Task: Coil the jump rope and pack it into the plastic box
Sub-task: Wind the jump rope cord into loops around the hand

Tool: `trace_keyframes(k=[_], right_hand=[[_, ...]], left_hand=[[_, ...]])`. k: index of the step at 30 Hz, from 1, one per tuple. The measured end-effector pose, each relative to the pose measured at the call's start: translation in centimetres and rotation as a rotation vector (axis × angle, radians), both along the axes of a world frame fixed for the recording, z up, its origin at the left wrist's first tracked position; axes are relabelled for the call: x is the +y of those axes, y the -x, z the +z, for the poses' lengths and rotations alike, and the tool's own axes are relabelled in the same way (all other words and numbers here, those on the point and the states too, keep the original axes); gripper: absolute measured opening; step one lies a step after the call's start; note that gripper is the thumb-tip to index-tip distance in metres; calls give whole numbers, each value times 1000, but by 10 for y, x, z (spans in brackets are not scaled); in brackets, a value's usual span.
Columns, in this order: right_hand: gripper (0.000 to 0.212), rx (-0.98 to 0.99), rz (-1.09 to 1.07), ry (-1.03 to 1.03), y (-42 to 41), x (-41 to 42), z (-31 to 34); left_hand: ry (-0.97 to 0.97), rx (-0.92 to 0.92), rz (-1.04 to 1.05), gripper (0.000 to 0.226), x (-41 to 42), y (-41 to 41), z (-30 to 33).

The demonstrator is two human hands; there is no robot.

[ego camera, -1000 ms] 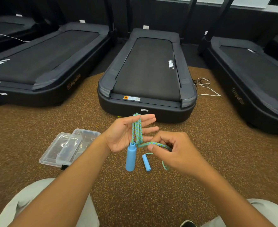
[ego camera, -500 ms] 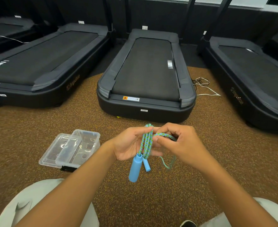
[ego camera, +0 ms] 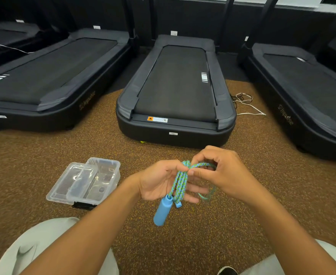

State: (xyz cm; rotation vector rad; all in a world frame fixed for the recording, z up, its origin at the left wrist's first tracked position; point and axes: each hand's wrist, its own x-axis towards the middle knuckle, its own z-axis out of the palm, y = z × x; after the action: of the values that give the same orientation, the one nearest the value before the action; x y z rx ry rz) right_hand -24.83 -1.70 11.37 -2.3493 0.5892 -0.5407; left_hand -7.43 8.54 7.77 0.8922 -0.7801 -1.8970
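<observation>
second handle (ego camera: pixel 178 204) mostly hidden behind rope (ego camera: pixel 180 183), outer treadmills cut off by edges, trailing loop blurred

Left hand (ego camera: pixel 159 183) half-open — right hand (ego camera: pixel 218 173) pinching, touching it.

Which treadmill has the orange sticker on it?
The middle treadmill, straight ahead of the hands. Its orange sticker sits on the near end. The near ends of the left treadmill and right treadmill show no orange one.

Left hand (ego camera: pixel 159 183) grips the folded rope (ego camera: pixel 180 182); right hand (ego camera: pixel 220 173) pinches a strand. The box (ego camera: pixel 103 165) sits open on the floor (ego camera: pixel 34 159).
</observation>
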Motion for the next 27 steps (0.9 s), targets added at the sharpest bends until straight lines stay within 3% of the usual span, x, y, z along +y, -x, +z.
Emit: trace_keyframes(k=[4,11,19,27], right_hand=[[10,9,-3,-27,1,0,1],[9,5,8,-55,3,-1,2],[7,7,24,-89,2,-5,-2],[12,-101,25,-342,-1,-15,-14]], left_hand=[[26,-1,-33,54,2,2,3],[78,-35,-33,27,2,2,-1],[25,-24,-45,40,4,3,2],[20,45,-147,40,6,-2,2]])
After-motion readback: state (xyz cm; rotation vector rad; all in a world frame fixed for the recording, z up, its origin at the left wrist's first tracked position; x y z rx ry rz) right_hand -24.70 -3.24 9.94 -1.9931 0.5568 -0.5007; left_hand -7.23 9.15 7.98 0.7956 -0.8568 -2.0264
